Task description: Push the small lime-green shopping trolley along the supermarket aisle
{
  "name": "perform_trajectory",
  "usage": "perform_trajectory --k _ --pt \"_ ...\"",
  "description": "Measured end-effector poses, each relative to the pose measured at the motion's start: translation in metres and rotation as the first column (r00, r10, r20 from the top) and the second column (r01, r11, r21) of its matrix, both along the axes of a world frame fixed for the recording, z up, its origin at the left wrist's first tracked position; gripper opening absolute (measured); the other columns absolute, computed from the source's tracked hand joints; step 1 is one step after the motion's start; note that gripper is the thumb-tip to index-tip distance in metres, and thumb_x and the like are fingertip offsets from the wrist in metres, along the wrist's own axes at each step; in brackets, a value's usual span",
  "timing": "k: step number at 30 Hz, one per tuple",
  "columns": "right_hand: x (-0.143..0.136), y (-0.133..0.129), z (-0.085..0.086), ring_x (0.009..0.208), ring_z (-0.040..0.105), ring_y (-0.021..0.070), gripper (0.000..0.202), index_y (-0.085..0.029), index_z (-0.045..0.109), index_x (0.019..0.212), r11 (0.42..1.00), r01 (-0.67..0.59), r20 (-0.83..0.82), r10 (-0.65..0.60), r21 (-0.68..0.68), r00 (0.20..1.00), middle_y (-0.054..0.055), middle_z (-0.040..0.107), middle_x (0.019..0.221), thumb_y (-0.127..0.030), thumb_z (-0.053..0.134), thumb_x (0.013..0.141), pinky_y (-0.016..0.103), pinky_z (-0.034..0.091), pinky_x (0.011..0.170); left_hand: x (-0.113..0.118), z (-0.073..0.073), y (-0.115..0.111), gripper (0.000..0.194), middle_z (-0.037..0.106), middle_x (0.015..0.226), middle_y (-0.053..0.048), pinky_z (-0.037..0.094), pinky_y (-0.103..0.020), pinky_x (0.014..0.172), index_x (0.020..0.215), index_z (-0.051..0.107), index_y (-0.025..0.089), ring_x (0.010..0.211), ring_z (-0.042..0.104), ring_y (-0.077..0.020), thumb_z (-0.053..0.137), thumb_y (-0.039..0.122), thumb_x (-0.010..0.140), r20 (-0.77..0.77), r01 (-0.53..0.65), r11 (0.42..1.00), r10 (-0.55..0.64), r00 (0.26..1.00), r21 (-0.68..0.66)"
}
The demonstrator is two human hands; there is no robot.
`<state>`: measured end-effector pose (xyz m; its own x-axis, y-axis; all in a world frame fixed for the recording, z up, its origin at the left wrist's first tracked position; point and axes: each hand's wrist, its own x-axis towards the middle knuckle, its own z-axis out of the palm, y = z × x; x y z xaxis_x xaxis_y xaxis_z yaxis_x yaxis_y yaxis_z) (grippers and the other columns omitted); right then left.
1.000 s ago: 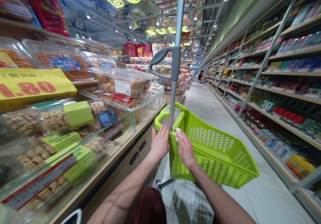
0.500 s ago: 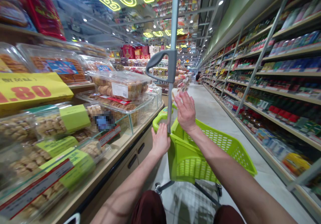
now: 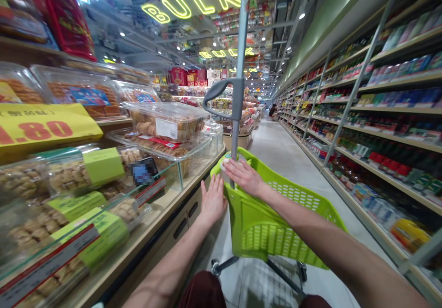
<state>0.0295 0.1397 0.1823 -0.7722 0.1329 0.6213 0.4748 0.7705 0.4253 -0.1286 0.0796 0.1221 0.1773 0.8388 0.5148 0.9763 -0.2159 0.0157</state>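
A bright green plastic shopping cart [image 3: 276, 234] stands in front of me, with a grey metal pole [image 3: 241, 45] rising from its handle end. My right hand [image 3: 246, 179] lies over the cart's green handle beside the pole's foot, fingers pressing a whitish cloth or tissue [image 3: 225, 164] against it. Most of that cloth is hidden under the fingers. My left hand [image 3: 213, 200] rests at the near left corner of the handle, its fingers stretched out and nothing visible in it. A grey hook-shaped grip [image 3: 236, 98] is fixed to the pole above both hands.
On the left, a counter [image 3: 186, 181] bears clear boxes of baked snacks [image 3: 165, 126] and a yellow price sign [image 3: 44, 126]. Tall stocked shelves [image 3: 390, 128] line the right. A person [image 3: 272, 111] is low down far along the tiled aisle [image 3: 265, 135].
My right hand has come down and left from beside the pole to the handle, bringing the cloth. My left hand has shifted slightly left and down.
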Motion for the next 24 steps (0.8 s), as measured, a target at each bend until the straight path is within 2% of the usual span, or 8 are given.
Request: perform_trajectory --k 5,7,9,14,16,18,22,24 --pt "-0.015 0.013 0.081 0.133 0.019 0.0185 0.039 -0.02 0.044 0.127 0.993 0.088 -0.238 -0.066 0.084 0.969 0.005 0.039 0.137 -0.012 0.033 0.09 0.05 0.017 0.109 0.004 0.01 0.006 0.059 0.029 0.142 -0.013 0.011 -0.056 0.106 0.132 0.034 0.01 0.134 0.017 -0.0259 0.046 0.022 0.075 -0.004 -0.012 0.999 0.012 1.0 0.03" --pt "-0.019 0.015 0.094 0.133 0.018 0.0186 0.039 -0.02 0.043 0.127 0.99 0.108 -0.264 -0.08 0.095 0.961 0.004 0.037 0.138 -0.012 0.033 0.09 0.051 0.015 0.109 0.007 0.01 0.007 0.06 0.028 0.143 -0.013 0.01 -0.057 0.106 0.132 0.034 0.01 0.134 0.017 -0.0261 0.046 0.023 0.075 0.004 -0.011 0.999 0.011 1.0 0.043" --pt "-0.018 0.012 0.084 0.133 0.02 0.0189 0.039 -0.02 0.045 0.126 0.991 0.108 -0.216 -0.087 0.085 0.973 0.004 0.038 0.137 -0.012 0.033 0.09 0.05 0.017 0.109 0.01 0.007 0.007 0.06 0.028 0.143 -0.013 0.01 -0.057 0.106 0.132 0.034 0.011 0.134 0.018 -0.0256 0.046 0.022 0.075 0.018 -0.007 0.999 0.006 1.0 0.053" --pt "-0.008 0.002 0.013 0.13 0.028 0.0184 0.038 -0.021 0.047 0.124 0.998 0.062 -0.037 -0.061 0.029 0.997 0.004 0.041 0.136 -0.012 0.036 0.089 0.044 0.025 0.108 0.011 -0.003 0.003 0.062 0.029 0.142 -0.015 0.01 -0.056 0.106 0.132 0.032 0.01 0.134 0.018 -0.0252 0.047 0.02 0.073 0.044 0.006 0.997 -0.009 0.999 0.071" --pt "-0.005 0.0 -0.001 0.13 0.028 0.0183 0.04 -0.021 0.045 0.126 0.998 0.057 -0.029 -0.057 0.013 0.998 0.005 0.041 0.136 -0.012 0.037 0.088 0.044 0.026 0.107 0.01 -0.002 0.003 0.064 0.029 0.142 -0.016 0.011 -0.056 0.106 0.134 0.029 0.01 0.134 0.019 -0.0258 0.048 0.019 0.072 0.056 -0.001 0.997 -0.004 0.998 0.08" --pt "-0.005 -0.001 0.004 0.13 0.028 0.0185 0.04 -0.021 0.044 0.127 0.997 0.081 -0.048 -0.08 0.02 0.996 0.005 0.04 0.136 -0.012 0.036 0.088 0.044 0.025 0.108 0.01 0.004 0.005 0.067 0.028 0.142 -0.018 0.012 -0.056 0.105 0.135 0.026 0.01 0.133 0.018 -0.0268 0.048 0.019 0.072 0.079 -0.02 0.994 0.012 0.997 0.105" --pt "-0.011 0.0 0.042 0.131 0.026 0.0192 0.042 -0.022 0.043 0.128 0.988 0.151 -0.146 -0.143 0.044 0.979 0.004 0.038 0.137 -0.011 0.034 0.088 0.046 0.02 0.109 0.011 0.023 0.012 0.07 0.023 0.143 -0.019 0.015 -0.056 0.104 0.137 0.021 0.009 0.134 0.017 -0.0277 0.048 0.023 0.074 0.141 -0.062 0.976 0.033 0.99 0.208" --pt "-0.014 0.001 0.053 0.132 0.024 0.0195 0.043 -0.021 0.042 0.129 0.987 0.155 -0.192 -0.145 0.039 0.971 0.005 0.036 0.138 -0.01 0.034 0.088 0.048 0.018 0.109 0.013 0.03 0.014 0.07 0.021 0.144 -0.019 0.015 -0.055 0.105 0.137 0.019 0.008 0.134 0.016 -0.0275 0.048 0.024 0.075 0.157 -0.07 0.967 0.032 0.987 0.244"
